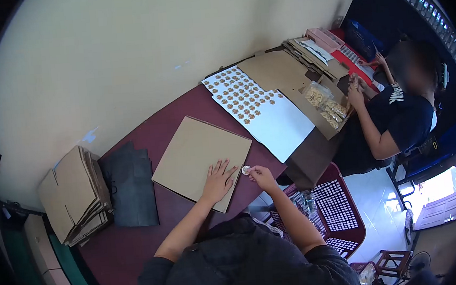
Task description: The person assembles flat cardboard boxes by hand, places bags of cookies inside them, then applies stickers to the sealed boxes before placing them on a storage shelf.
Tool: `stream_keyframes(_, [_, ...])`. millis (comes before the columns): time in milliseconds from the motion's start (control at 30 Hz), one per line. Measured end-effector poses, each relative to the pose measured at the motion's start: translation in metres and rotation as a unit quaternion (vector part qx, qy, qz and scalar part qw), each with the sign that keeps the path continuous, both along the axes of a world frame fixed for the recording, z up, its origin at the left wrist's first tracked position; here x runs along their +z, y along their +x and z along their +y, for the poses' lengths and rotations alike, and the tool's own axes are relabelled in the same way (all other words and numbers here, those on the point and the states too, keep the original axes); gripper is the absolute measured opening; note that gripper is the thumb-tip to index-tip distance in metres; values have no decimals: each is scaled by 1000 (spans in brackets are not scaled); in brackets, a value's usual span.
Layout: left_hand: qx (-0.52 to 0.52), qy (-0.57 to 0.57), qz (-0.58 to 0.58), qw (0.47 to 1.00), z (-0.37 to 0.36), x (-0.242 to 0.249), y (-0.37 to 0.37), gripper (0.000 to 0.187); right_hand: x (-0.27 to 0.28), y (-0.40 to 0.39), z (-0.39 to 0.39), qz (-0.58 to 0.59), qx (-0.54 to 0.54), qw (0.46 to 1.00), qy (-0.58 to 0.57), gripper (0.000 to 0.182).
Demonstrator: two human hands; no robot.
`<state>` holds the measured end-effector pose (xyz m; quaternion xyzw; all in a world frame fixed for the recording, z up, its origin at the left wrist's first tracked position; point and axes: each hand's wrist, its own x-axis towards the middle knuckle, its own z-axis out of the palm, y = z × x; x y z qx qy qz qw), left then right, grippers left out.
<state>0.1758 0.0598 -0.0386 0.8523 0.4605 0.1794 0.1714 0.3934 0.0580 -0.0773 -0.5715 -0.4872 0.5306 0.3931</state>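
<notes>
Brown box (189,156) (landmark): lies flat on maroon table (127,257). L hand (218,181): palm down on box's near half, fingers spread. R hand (262,178): just R of box edge, thumb & fingers pinched on small pale round pc. (246,170); contact w/ box can't be told. Hands apart from each other. R of box, farther back: white sheets (281,133) w/ rows of round motifs (233,96). L of box: dark bag (130,187), then cardboard stack (71,192). Well R of box: co-worker (414,122), dark shirt.
</notes>
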Motion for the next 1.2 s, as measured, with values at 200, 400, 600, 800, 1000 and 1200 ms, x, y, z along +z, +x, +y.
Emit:
stream_keyframes(200, [-10, -9, -34, 999, 1, -2, -4, 40, -12, -11, -6, -15, -69, 997, 42, 13])
stream_keyframes(400, [-9, 1, -28, 1000, 0, -1, -2, 40, -10, 4, 3, 30, -171, 984, 38, 12])
stream_keyframes(600, [-20, 9, -1, 1000, 3, -3, -3, 42, -10, -3, -5, 74, -32, 996, 23, 13])
stream_keyframes(800, [-10, 16, -8, 1000, 0, -2, -1, 41, 0, -21, -11, 68, 51, 996, 5, 14])
stream_keyframes(1000, [-6, -9, -60, 998, -2, 2, -1, 39, -10, -24, -9, 28, 47, 998, 14, 14])
stream_keyframes(1200, [-33, 49, -2, 998, -2, -3, -2, 42, -10, -26, -10, 61, 44, 997, 4, 21])
